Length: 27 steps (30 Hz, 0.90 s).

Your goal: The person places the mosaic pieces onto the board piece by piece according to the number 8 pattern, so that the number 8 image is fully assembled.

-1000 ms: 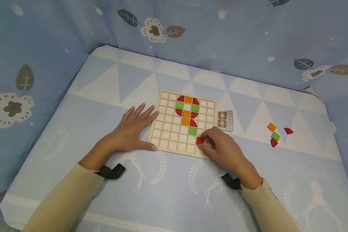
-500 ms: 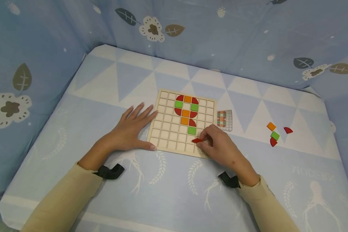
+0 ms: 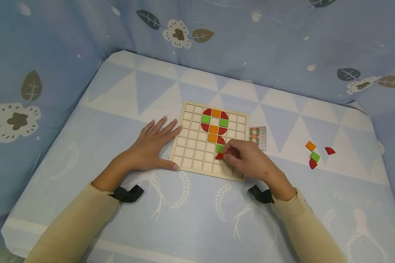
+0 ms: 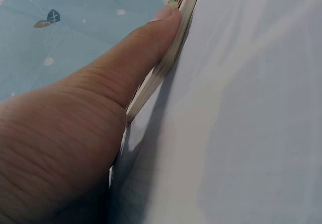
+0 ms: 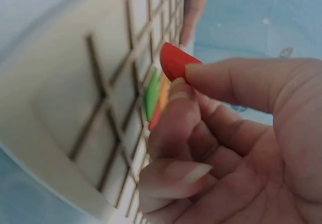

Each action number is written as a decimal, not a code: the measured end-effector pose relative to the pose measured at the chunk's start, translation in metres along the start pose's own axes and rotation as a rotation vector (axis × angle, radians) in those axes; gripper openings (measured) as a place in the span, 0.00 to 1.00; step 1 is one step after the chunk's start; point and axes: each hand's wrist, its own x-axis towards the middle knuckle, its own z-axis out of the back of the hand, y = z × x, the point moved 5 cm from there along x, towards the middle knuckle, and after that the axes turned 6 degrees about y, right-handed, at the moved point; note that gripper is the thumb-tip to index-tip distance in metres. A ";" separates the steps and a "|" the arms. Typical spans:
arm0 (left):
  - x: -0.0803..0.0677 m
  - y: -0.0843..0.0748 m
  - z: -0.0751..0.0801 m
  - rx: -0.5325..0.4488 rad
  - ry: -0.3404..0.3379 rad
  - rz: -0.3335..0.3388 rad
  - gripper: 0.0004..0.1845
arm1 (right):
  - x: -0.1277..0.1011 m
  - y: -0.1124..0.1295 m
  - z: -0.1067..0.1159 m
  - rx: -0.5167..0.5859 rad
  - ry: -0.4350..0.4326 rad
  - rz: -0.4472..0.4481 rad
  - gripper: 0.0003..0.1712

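Head cam shows the whole layout: a wooden grid board (image 3: pixel 210 142) on a blue patterned cloth (image 3: pixel 118 109), w/ red, green and orange tiles filling a column of cells near its far middle. The right hand (image 3: pixel 250 160) pinches a red quarter-round piece (image 3: pixel 219 156) between thumb and forefinger, just above the board next to the lowest green tile (image 3: pixel 219 148). The left hand (image 3: pixel 148 146) lies flat, fingers spread, against the board's left edge – thumb tip at the near corner.

Right wrist cam adds what the head cam can't: the red piece is tilted on edge, clear of the cells. Left wrist cam shows only the thumb pressed to the board's side.

Right of the board: a small pattern card (image 3: pixel 258 136), print too small to read. Further right lie spare pieces (image 3: pixel 314 156) – orange, green, two red.
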 end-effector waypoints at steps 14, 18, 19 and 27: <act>-0.001 0.000 0.003 -0.016 -0.002 0.015 0.62 | 0.014 0.012 0.006 -0.063 0.037 0.053 0.02; 0.000 -0.001 0.002 -0.024 0.000 0.014 0.62 | 0.018 0.012 0.000 -0.089 0.028 0.077 0.03; 0.000 -0.001 0.001 -0.024 0.001 0.014 0.63 | 0.018 0.011 -0.001 -0.096 0.022 0.078 0.03; 0.001 -0.002 0.003 -0.015 0.007 0.013 0.62 | 0.016 0.012 -0.001 -0.086 0.000 0.063 0.02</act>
